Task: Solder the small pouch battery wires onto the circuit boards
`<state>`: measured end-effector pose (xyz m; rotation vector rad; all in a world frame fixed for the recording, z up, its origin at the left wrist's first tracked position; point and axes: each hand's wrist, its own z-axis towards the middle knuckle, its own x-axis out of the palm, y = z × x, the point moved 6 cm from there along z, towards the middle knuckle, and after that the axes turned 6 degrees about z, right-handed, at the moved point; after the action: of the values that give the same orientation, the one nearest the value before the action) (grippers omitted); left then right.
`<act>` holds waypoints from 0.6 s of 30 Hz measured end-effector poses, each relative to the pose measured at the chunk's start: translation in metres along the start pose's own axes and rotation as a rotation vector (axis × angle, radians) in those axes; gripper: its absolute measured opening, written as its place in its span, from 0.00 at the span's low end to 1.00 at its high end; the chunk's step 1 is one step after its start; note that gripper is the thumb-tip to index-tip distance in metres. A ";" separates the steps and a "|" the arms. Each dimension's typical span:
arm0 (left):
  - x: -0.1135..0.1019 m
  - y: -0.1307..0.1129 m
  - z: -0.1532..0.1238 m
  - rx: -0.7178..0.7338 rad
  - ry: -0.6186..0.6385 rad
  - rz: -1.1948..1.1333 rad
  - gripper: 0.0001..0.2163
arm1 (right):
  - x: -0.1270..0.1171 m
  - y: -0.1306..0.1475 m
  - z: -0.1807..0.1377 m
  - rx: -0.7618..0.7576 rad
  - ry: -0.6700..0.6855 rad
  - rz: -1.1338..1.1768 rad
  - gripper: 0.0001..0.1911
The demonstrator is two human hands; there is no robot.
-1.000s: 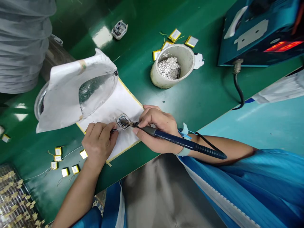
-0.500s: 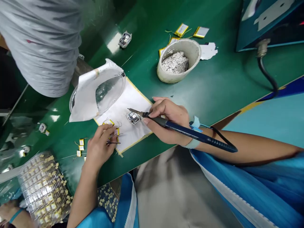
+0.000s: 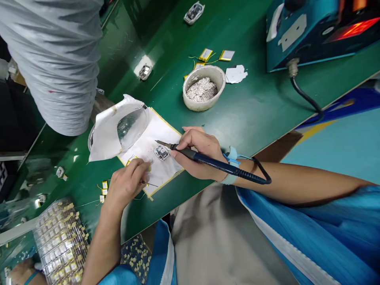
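My right hand (image 3: 202, 152) is closed around the dark blue handle of a soldering iron (image 3: 212, 160). Its tip is just above and left of a small electronic module with an exposed circuit board (image 3: 162, 152), which lies on white paper (image 3: 160, 128). To the left of the module, my left hand (image 3: 127, 180) is closed, thumb and forefinger pinched low over the paper. A thin dark tool, apparently tweezers (image 3: 150, 184), sticks out from under its fingers. Beside those fingertips a yellow-edged battery (image 3: 131, 160) with thin wires is partly hidden.
A bowl of metallic shavings (image 3: 202, 90) stands beyond my hands, with several batteries (image 3: 227, 55) behind it. A soldering station (image 3: 303, 39) is at upper right. A grey duct (image 3: 59, 67) with a clear paper-draped hood (image 3: 107, 126) hangs at left. A tray of parts (image 3: 62, 241) lies lower left, near another person's hand (image 3: 22, 272).
The view has shifted, bringing more of the soldering station in. My left hand has moved right, closer to the module. The soldering iron keeps its place by the module.
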<state>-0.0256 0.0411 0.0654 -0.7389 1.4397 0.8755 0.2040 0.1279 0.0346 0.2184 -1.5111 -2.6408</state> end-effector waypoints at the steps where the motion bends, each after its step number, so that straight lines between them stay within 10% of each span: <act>1: 0.001 -0.001 0.003 0.018 0.007 -0.008 0.21 | 0.000 0.000 0.000 0.001 -0.002 -0.002 0.12; 5: -0.003 0.002 0.009 -0.077 -0.061 -0.143 0.15 | 0.000 0.000 0.000 0.013 0.016 0.015 0.12; 11: -0.007 0.009 0.008 -0.369 -0.548 -0.332 0.15 | 0.004 -0.002 0.000 0.083 0.083 0.044 0.11; 18: 0.032 0.002 0.012 -0.534 -0.560 -0.446 0.04 | 0.006 -0.002 0.000 0.123 0.118 0.032 0.10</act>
<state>-0.0231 0.0538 0.0335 -1.0552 0.5112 1.0142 0.1985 0.1285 0.0322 0.3501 -1.6244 -2.4655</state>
